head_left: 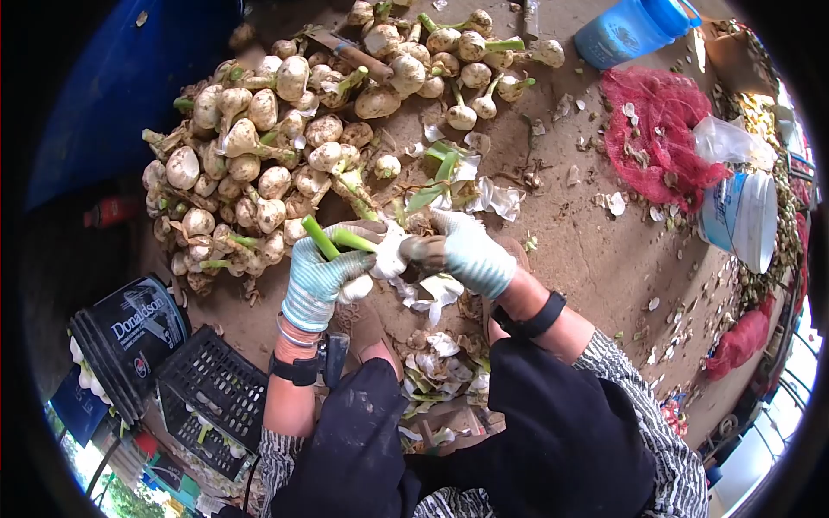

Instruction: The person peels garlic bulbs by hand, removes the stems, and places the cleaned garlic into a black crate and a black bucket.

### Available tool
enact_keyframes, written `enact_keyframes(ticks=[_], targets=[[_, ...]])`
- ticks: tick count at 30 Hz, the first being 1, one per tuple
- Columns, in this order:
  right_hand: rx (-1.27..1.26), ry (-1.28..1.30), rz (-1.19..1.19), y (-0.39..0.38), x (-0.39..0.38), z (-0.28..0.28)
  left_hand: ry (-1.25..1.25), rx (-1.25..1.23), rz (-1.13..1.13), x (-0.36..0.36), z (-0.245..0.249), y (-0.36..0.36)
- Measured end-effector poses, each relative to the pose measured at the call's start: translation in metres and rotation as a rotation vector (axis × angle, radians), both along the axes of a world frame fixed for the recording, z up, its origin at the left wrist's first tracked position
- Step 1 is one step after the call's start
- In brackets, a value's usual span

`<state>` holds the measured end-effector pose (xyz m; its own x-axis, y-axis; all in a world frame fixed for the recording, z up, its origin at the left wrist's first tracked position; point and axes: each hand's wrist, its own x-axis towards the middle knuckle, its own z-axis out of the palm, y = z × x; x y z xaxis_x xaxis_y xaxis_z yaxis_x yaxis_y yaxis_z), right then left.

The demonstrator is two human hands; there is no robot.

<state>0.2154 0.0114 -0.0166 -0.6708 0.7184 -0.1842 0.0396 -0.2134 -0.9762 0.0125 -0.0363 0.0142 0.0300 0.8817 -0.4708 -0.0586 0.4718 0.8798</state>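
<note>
In my left hand (324, 276), gloved in white and teal, are white bulbs with cut green stems (321, 238) that stick up past the fingers. My right hand (466, 255), in a matching glove, has its fingers pressed together against the white bulb (390, 250) between the hands. Just beyond them lies a large heap of soil-marked bulbs (259, 164). A knife with a brown handle (363, 62) rests on top of the heap. Peeled skins and green leaves (445, 177) lie on the ground by my right hand.
A blue bottle (635, 33), red mesh (656, 129) and a white-and-blue bucket (741, 220) stand or lie to the right. At lower left are a black bucket (129, 337) and a black crate (211, 397). A blue surface (112, 86) borders the upper left.
</note>
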Motion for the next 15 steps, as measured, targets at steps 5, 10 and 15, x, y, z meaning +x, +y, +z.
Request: enact_keyframes(ticks=[5, 10, 15], targets=[[0.083, -0.398, -0.163, -0.009, -0.015, -0.007, 0.102, -0.17, 0.062, 0.008, -0.012, -0.003], [0.456, -0.474, -0.156, -0.016, -0.021, -0.009, 0.123, -0.087, 0.143, 0.025, -0.026, -0.02], [0.411, -0.42, -0.137, -0.018, -0.025, -0.001, -0.292, -0.375, 0.466, 0.019, -0.047, -0.011]])
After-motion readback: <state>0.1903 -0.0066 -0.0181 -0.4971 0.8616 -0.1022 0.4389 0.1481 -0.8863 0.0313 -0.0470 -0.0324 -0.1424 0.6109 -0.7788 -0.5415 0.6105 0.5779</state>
